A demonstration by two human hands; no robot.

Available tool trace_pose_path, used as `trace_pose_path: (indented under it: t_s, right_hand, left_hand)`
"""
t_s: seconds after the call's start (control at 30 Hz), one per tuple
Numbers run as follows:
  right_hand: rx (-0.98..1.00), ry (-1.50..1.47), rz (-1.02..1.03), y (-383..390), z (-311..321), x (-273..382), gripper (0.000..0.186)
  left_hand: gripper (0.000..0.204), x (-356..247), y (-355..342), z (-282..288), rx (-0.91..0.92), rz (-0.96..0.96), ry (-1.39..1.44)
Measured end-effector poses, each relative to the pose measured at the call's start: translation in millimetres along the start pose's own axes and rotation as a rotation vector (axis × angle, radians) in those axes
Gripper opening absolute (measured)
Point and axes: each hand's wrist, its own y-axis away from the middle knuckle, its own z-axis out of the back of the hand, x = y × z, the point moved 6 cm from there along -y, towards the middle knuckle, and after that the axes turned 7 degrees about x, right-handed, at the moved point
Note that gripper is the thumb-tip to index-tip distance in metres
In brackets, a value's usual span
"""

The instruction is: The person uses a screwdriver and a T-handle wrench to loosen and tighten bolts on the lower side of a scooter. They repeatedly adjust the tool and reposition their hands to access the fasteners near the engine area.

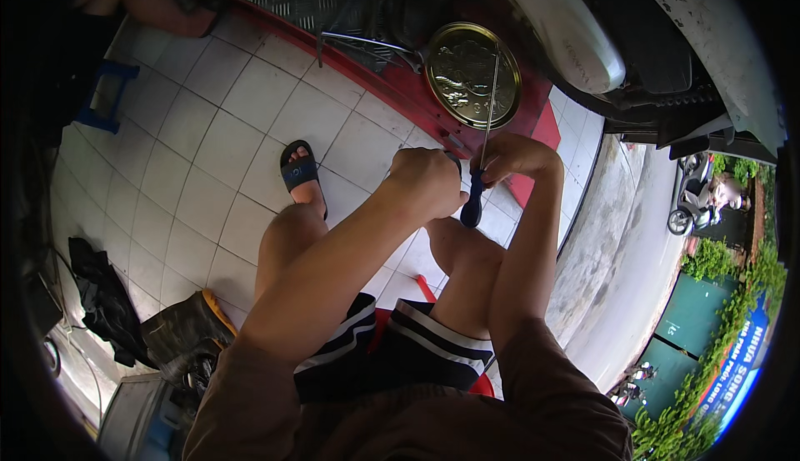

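Presently, grips a blue-handled screwdriver in the right hand, closed about the shaft end of the handle. Lies with long axis running outward, butt inward, shaft leaning slightly right. Crosses, in view, the gold round tray on the red platform; cannot confirm whether touching or raised above. Right hand nearer to the tool, being in actual hold of it. Left hand just left of the handle, back uppermost, seemingly curled; cannot tell how tightly closed, nor of any contents, nor of contact with the handle. Also noted: long metal tool, left of the tray.
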Motion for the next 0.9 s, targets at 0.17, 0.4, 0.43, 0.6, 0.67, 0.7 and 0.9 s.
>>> trace_pose_path:
  t_s: [0.17,0.4,0.43,0.6,0.67,0.7,0.9]
  right_hand:
    - [-0.171,-0.081,-0.216,-26,25,-70,0.03]
    - [-0.105,-0.135,-0.45,-51,31,-115,0.031]
    - [-0.133,-0.106,-0.439,-51,32,-109,0.031]
    - [-0.119,-0.058,-0.431,-44,33,-102,0.03]
    - [-0.175,-0.015,-0.448,-38,37,-99,0.028]
    - [-0.201,0.009,-0.455,-36,39,-95,0.028]
    - [-0.408,0.099,-0.472,-7,47,-88,0.024]
  left_hand:
    - [0.049,-13,0,10,-0.066,-0.075,0.016]
    - [0.05,-16,-17,-1,0.019,-0.046,-0.037]
    - [0.05,-16,-18,0,0.002,-0.049,-0.033]
    - [0.05,-20,-22,-2,0.043,-0.037,-0.037]
    - [0.05,-20,-22,-3,0.024,-0.05,-0.048]
    - [0.05,-19,-22,-1,0.014,-0.054,-0.053]
    - [0.05,-11,-28,14,-0.03,-0.024,-0.013]
